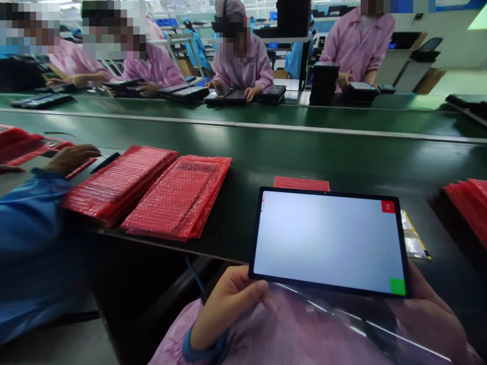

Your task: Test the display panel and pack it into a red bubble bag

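Note:
A black-framed tablet (331, 241) is held up over the near edge of the bench, its lit white screen facing me. A red square shows at the screen's top right and a green one at its bottom right. My left hand (228, 301) grips the lower left corner, thumb in front and fingers behind. At the lower right edge is my right hand (437, 317), wrapped around the side with its fingers largely hidden. Clear plastic film (342, 317) hangs below the tablet, in front of my pink clothing and part of the right hand.
Two stacks of red bubble bags (178, 197) lie left of the tablet, with more red bags (470, 205) at far right. A co-worker's blue sleeve (30, 218) reaches in from the left. Across the green bench (243, 142), several people in pink handle tablets.

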{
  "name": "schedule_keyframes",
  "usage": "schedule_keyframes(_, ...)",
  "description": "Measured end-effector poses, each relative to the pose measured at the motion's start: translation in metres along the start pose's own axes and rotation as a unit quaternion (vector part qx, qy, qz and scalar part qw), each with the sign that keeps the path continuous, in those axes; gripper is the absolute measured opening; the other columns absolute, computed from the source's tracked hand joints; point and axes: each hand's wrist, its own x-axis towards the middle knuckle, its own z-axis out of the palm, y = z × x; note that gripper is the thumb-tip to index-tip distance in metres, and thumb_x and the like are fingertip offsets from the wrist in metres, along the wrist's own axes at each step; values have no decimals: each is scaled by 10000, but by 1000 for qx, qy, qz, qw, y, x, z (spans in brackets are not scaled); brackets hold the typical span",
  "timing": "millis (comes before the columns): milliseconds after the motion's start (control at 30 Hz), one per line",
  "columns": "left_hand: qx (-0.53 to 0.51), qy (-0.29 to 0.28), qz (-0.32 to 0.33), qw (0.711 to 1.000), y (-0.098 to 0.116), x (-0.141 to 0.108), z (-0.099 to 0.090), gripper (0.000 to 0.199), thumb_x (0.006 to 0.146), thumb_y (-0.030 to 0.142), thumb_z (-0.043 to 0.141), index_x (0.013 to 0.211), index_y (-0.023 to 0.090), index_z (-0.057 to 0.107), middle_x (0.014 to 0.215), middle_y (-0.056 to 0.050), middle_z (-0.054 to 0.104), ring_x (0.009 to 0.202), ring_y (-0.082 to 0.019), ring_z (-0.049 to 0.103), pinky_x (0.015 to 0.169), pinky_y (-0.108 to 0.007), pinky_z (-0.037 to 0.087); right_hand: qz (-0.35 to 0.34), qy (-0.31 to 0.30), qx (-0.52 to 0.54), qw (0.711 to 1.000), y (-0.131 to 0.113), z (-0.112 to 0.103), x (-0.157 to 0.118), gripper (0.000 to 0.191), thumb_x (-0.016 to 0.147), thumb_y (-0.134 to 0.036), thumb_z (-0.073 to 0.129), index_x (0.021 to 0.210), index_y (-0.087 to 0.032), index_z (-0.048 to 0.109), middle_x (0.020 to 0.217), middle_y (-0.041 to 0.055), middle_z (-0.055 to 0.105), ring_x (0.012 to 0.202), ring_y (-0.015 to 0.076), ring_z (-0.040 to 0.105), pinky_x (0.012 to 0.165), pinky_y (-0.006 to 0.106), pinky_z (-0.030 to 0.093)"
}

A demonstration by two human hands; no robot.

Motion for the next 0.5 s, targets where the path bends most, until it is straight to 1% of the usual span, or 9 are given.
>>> schedule_keyframes(67,5,11,-1,1000,-1,1,-2,374,740,471,754,597,126,731,568,-68,711,558,-145,627,609,-230,482,8,-18,33,999,-4,6,-3,654,633,-217,621,1214,-516,591,1070,-64,734,1150,372,578,970,586,475)
schedule_keyframes(133,7,23,-4,1000,-2,1,-5,366,736,466,758,600,129,724,563,-64,708,554,-145,633,601,-228,482,-6,-34,41,999,-5,11,-5,625,631,-207,634,1183,-497,623,1106,-75,721,1190,359,551,1007,555,455)
schedule_keyframes(267,17,50,-3,999,-4,4,-8,346,730,463,762,613,142,705,550,-39,697,549,-132,622,610,-219,480,-39,-48,36,997,1,9,-3,645,647,-189,627,1252,-410,611,1174,-42,698,1221,339,532,1028,490,447)
schedule_keyframes(367,34,66,-10,997,-4,7,-9,375,704,495,771,603,144,686,555,-29,689,571,-129,613,626,-215,479,-53,-74,51,995,10,2,2,656,643,-184,670,1271,-361,608,1262,-17,652,1261,357,486,1032,491,439)
schedule_keyframes(433,42,71,-22,996,-5,10,-11,397,681,522,778,604,146,675,559,-23,684,580,-131,606,633,-219,478,-56,-92,53,993,14,1,2,651,639,-203,713,1264,-357,614,1312,-13,618,1292,368,444,1030,492,437)
schedule_keyframes(500,56,78,-29,995,-6,12,-12,414,676,545,772,623,148,668,568,-19,682,599,-133,605,651,-224,476,-55,-94,55,993,14,5,0,640,648,-210,723,1259,-369,616,1324,-28,609,1306,355,429,1044,475,422)
